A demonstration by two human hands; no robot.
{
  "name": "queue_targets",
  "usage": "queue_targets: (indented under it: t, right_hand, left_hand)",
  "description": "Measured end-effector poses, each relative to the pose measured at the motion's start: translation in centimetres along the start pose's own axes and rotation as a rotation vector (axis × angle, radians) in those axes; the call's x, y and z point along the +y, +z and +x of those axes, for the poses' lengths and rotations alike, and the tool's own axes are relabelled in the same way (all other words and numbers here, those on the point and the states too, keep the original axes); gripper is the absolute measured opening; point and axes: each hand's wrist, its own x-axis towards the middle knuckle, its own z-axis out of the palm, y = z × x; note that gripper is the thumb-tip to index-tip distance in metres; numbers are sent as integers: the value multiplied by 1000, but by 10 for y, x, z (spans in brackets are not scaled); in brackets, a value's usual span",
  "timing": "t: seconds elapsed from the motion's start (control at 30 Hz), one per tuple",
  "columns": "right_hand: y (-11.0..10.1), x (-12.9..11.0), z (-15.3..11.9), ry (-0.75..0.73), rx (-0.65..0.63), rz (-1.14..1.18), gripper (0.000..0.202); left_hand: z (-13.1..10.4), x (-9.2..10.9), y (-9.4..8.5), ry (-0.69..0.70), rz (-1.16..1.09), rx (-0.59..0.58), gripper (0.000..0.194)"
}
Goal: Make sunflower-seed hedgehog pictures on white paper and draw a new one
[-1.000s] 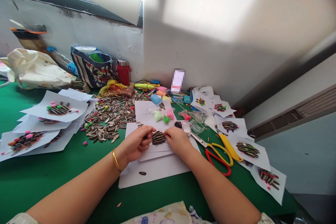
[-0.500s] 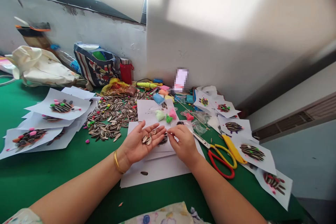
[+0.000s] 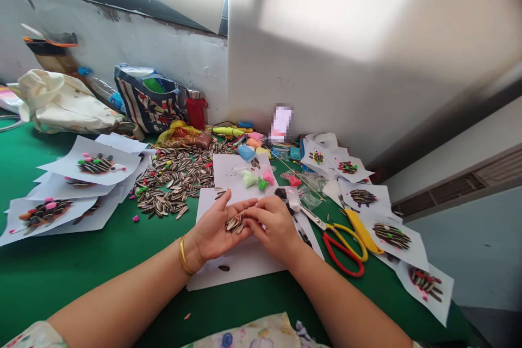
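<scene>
Palm up and cupped a little, my left hand (image 3: 216, 228) carries a small heap of striped sunflower seeds (image 3: 235, 223). My right hand (image 3: 273, 228) reaches over its fingers, thumb and fingertips closed together at the edge of that heap; the seed between them is mostly hidden. Under both hands lie stacked white paper sheets (image 3: 253, 263), with one loose sunflower seed (image 3: 224, 268) near the front. Behind my left hand spreads a large pile of sunflower seeds (image 3: 179, 174). Lumps of green clay (image 3: 262, 184) and pink clay (image 3: 268, 176) rest just beyond my hands.
Red-and-yellow scissors (image 3: 345, 244) and a yellow cutter (image 3: 361, 231) lie to the right. Papers with seed pictures are stacked at left (image 3: 122, 171) and right (image 3: 422, 242). A red bottle (image 3: 196, 111), a striped bag (image 3: 149, 100) and a phone (image 3: 281, 124) stand by the wall.
My right hand has moved left and slightly down, its fingertips now at the seeds in my left palm. A black pen and dark clay on the paper have come into view.
</scene>
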Motion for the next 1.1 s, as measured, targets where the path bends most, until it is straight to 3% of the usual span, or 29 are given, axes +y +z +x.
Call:
queue_targets:
  t: [0.27,0.43,0.57,0.83,0.93,1.1]
  right_hand:
    - [1,-5,0,-19,-76,40,17]
    - [-5,0,-1,14,79,163,18]
    - [-13,19,-1,148,195,187,23]
    - [-9,44,-4,489,-126,190,11]
    - [-7,42,-4,491,-189,105,10]
    - [-5,38,-1,405,-188,3,12]
  left_hand:
    - [-1,-4,6,-38,4,-57,61]
    - [-1,0,2,-26,20,-5,55]
    - [-2,10,-1,12,58,88,48]
    - [2,29,-11,241,11,150,27]
    - [4,29,-14,252,14,168,25]
    - [5,28,-15,243,22,181,26]
